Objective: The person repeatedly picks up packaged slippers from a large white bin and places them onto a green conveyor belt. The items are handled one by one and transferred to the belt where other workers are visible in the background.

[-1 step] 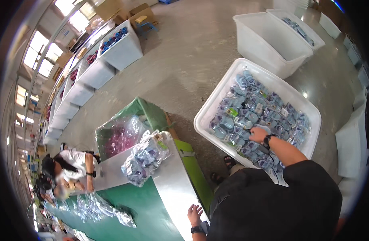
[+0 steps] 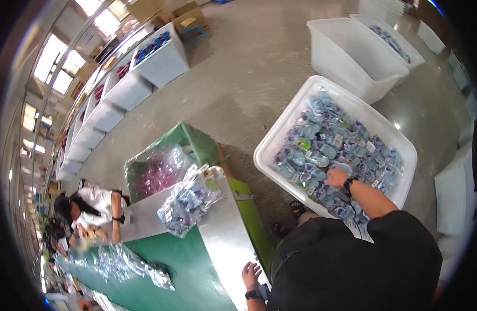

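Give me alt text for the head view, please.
The person's right hand reaches into a white bin full of blue bagged items, while the left hand rests on the metal edge of a green conveyor table. A clear bag of blue items lies on the table.

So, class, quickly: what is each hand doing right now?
Left hand: open, fingers spread, resting on the metal table edge.
Right hand: down among the blue packets in the white bin; grip cannot be told.

black short-sleeved shirt (image 2: pixel 352 264) | dark wristwatches (image 2: pixel 348 185) on both wrists | sandals (image 2: pixel 297 208)
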Motion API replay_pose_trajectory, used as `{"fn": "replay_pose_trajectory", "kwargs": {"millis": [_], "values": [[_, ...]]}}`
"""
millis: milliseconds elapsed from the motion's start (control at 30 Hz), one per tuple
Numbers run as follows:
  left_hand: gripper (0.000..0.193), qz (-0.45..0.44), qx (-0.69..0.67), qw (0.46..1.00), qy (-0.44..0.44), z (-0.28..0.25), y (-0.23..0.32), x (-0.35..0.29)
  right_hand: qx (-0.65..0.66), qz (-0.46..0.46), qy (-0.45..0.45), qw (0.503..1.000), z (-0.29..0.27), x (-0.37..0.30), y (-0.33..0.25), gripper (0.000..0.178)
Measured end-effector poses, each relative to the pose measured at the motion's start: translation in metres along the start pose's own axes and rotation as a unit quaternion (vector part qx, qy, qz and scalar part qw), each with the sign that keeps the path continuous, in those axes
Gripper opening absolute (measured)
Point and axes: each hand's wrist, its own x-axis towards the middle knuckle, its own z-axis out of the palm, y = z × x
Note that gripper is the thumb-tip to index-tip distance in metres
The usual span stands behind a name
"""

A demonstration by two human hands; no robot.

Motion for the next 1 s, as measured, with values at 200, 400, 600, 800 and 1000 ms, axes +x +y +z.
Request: {"fn": "replay_pose_trajectory", "kwargs": {"millis": [200, 400, 600, 800, 1000], "values": [[0.048, 0.013, 0.023, 1.000, -0.007, -0.019, 0.004, 0.015, 0.042, -0.077, -0.002, 0.996, 0.050, -0.034, 0.051, 0.038], [0.045, 0.074, 0.028, 0.996, 0.038, -0.063, 0.015, 0.040, 0.306, 0.142, -0.097, 0.936, 0.056, -0.054, 0.075, 0.020], [0.047, 0.187, 0.145, 0.959, 0.155, -0.158, 0.022, 0.079, 0.284, 0.181, -0.104, 0.936, 0.062, -0.068, 0.046, 0.022], [0.049, 0.233, 0.250, 0.874, 0.347, -0.286, 0.058, 0.112, 0.284, 0.126, -0.123, 0.943, 0.046, -0.103, -0.018, 0.020], [0.058, 0.272, 0.296, 0.752, 0.522, -0.406, 0.105, 0.141, 0.211, 0.117, -0.137, 0.961, 0.005, -0.117, -0.057, 0.029]]}}
